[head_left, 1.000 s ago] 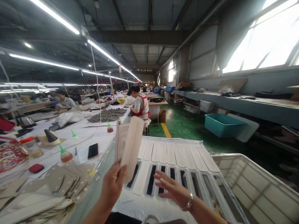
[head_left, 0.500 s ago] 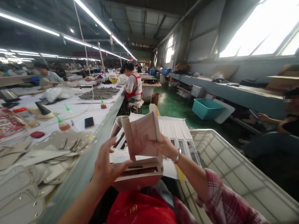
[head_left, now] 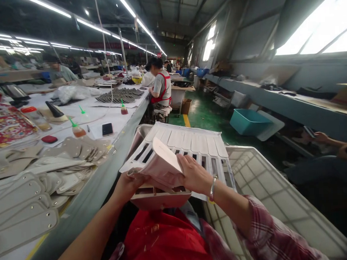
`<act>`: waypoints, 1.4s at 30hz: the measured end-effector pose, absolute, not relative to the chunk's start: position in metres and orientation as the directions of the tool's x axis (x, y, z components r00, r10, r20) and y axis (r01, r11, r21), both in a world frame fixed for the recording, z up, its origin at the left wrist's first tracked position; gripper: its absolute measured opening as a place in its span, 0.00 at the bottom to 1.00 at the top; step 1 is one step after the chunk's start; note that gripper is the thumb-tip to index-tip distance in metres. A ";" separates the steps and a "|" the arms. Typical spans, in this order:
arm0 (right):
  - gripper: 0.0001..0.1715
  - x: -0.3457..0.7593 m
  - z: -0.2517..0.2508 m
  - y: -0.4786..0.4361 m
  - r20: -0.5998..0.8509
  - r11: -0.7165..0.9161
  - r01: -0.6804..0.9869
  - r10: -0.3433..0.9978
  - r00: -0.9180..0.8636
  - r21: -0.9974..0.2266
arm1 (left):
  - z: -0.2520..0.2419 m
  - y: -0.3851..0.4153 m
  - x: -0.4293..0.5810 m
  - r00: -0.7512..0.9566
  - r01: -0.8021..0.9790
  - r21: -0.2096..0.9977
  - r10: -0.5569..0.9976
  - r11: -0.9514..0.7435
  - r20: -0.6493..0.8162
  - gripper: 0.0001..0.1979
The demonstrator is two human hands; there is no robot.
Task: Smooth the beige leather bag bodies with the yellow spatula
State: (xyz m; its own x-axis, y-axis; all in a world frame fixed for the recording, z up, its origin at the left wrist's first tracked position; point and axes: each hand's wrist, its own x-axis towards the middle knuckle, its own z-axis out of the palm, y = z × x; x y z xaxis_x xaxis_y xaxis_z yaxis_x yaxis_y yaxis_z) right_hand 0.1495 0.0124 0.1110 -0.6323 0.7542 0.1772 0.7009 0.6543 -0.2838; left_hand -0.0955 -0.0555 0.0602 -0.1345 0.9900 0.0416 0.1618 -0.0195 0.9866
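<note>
A pale pink-beige handbag (head_left: 161,201) sits just above my lap, its upper part standing up and its inside partly showing. My left hand (head_left: 130,184) is closed on the bag's left upper edge, thumb pointing inward. With its fingers over the right side of the raised flap (head_left: 166,156), my right hand (head_left: 195,174) is closed on the bag too. Behind the bag lies a white sheet with long pale strips (head_left: 188,140) and dark gaps between them. My hands cover part of both bag edges.
A white crate (head_left: 250,147) stands at my right. On the left table lie stacked pale leather pieces (head_left: 23,203), a phone (head_left: 107,129) and a glue bottle (head_left: 78,129). A co-worker (head_left: 161,84) sits ahead; another person's hand (head_left: 322,137) holds a phone at right. A teal tub (head_left: 249,121) is on the floor.
My left hand has gone from spread fingers beside the bag to gripping its left edge. The raised part of the bag has tilted down and turned. The view has shifted slightly.
</note>
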 end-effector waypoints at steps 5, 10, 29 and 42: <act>0.46 0.153 0.094 0.020 0.046 0.751 0.621 0.645 -0.763 -0.223 | 0.039 -0.057 -0.118 -0.042 0.361 0.932 0.999 -0.017 0.034 0.20; 0.51 0.153 0.083 0.030 0.021 0.800 0.600 0.600 -0.800 0.023 | 0.028 -0.061 -0.136 -0.018 0.733 0.664 0.973 -0.145 0.232 0.16; 0.44 0.126 0.046 0.031 -0.097 0.948 0.241 0.265 -0.959 0.206 | -0.001 -0.079 -0.136 -0.347 0.698 0.637 0.933 0.327 -0.097 0.14; 0.45 0.088 0.042 0.034 -0.332 0.937 0.324 0.349 -0.877 0.129 | 0.030 -0.043 -0.106 0.200 0.967 0.145 0.977 -0.209 0.075 0.14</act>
